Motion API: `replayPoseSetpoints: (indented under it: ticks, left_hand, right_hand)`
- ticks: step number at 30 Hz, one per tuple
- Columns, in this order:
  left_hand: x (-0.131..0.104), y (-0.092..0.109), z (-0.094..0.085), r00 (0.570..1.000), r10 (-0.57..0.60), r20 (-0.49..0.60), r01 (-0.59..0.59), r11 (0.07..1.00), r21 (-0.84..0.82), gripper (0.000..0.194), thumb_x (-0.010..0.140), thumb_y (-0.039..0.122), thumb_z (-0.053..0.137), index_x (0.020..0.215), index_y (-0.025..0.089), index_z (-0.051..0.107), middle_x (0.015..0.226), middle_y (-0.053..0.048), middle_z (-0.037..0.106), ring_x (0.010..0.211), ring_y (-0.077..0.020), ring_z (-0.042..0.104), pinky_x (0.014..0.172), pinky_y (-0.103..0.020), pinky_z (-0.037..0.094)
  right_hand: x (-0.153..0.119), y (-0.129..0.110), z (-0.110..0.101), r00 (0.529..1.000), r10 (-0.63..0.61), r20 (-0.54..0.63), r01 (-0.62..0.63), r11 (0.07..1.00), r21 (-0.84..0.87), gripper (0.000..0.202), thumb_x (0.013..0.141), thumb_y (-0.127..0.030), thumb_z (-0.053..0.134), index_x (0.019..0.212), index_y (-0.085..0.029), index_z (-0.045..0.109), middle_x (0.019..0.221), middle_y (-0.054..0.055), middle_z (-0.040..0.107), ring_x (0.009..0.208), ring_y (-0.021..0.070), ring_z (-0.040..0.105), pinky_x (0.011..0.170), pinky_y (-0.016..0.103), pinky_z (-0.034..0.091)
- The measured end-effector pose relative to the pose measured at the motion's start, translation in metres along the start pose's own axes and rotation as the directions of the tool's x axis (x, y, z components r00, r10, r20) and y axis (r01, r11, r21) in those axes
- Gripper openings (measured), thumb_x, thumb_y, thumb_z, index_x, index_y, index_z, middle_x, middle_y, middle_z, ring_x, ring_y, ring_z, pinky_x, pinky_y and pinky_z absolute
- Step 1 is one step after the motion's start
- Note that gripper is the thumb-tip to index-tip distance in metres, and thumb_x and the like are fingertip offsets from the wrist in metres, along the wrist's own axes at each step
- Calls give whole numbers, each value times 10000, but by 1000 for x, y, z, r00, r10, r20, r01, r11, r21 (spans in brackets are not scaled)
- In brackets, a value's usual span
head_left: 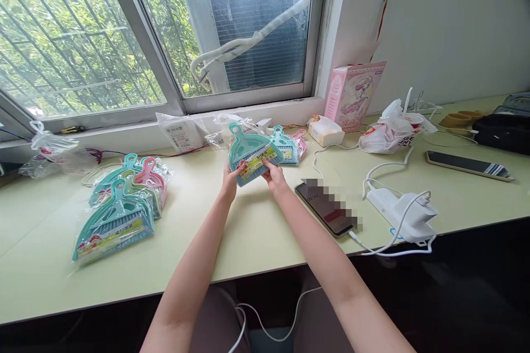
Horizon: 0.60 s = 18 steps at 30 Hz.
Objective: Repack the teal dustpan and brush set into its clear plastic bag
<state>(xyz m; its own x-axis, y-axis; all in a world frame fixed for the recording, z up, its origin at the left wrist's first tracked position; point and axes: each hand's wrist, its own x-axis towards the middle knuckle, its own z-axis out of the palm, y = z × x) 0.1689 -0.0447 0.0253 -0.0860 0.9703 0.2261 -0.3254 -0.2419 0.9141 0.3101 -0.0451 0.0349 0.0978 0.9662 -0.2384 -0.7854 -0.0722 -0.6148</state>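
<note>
Packaged dustpan-and-brush set (253, 155), teal pan, blue bristles, clear wrap, held in both hands over the surface (256, 237), nearer its far edge than its near edge. Handle points up and away towards the window; bristle ends face the person.

Left hand (231, 181): grip closed on the set's lower left corner, thumb on the front, by the yellow label. Right hand (274, 174): grip closed on the lower right side, thumb on the front at the label's other end; fingers mostly hidden behind. Bulk of the set lies between the two grips and beyond them, handle clear of both. Whether its lower edge touches the surface, cannot tell.

Just beyond the right hand, towards the far edge: a second teal set (286, 150), a pink set (301, 143) partly behind it.

Left part of the surface, well apart from the left hand: overlapping group of wrapped sets (114, 227), teal, pink and olive green, the front teal one closest to the near edge.

Right of the right forearm, close to the near edge: phone (325, 208), cable plugged in; white power strip (389, 207) beyond it.
</note>
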Motion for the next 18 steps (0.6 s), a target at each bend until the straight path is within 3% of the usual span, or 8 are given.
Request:
replayPoseSetpoints:
  ticks: [6, 9, 12, 14, 16, 18]
  left_hand:
    - [-5, -2, 10, 994, -106, 30, 107, 994, -36, 675, 608, 484, 868, 1157, 186, 612, 1187, -114, 701, 1119, -312, 659, 962, -470, 547]
    - [-7, -4, 10, 984, -158, 84, 157, 987, 21, 679, 677, 585, 800, 1205, 218, 581, 1254, -117, 667, 1112, -317, 656, 881, -493, 582]
    - [-7, -5, 11, 973, -167, 160, 150, 982, 112, 686, 743, 624, 733, 1279, 243, 538, 1344, -131, 610, 1201, -331, 608, 911, -513, 564]
    - [-9, -4, 12, 990, -63, 128, 37, 980, 196, 782, 745, 576, 758, 1390, 265, 446, 1452, -144, 518, 1332, -340, 507, 1026, -529, 488]
    - [-11, -1, 14, 983, 186, 7, -177, 924, 338, 906, 739, 505, 791, 1483, 267, 333, 1571, -160, 359, 1467, -333, 326, 1162, -528, 326]
    - [-16, 5, 15, 882, 467, -68, -365, 767, 527, 899, 764, 465, 777, 1507, 255, 316, 1635, -155, 220, 1528, -316, 167, 1229, -506, 156]
  right_hand:
    - [0, -4, -1, 996, -56, -75, 59, 997, 41, 296, 708, -135, 832, 963, -153, 684, 804, 12, 767, 749, 149, 720, 725, 263, 629]
    - [0, -8, -2, 990, -122, -73, 127, 990, 65, 315, 722, -130, 812, 1012, -158, 691, 883, 21, 776, 797, 141, 720, 729, 242, 621]
    - [1, -11, -2, 986, -156, -61, 160, 985, 69, 316, 737, -138, 795, 1035, -168, 696, 905, 22, 776, 828, 149, 725, 743, 248, 619]
    - [1, -12, -2, 985, -160, -64, 164, 984, 68, 298, 747, -145, 784, 1030, -170, 696, 899, 21, 775, 831, 152, 728, 747, 255, 620]
    - [2, -13, -1, 985, -155, -73, 160, 985, 70, 282, 750, -138, 776, 1017, -170, 693, 895, 18, 774, 826, 147, 727, 742, 252, 618]
    - [2, -11, -1, 987, -141, -81, 147, 987, 71, 279, 745, -120, 771, 1006, -172, 688, 898, 15, 773, 825, 139, 723, 734, 242, 615]
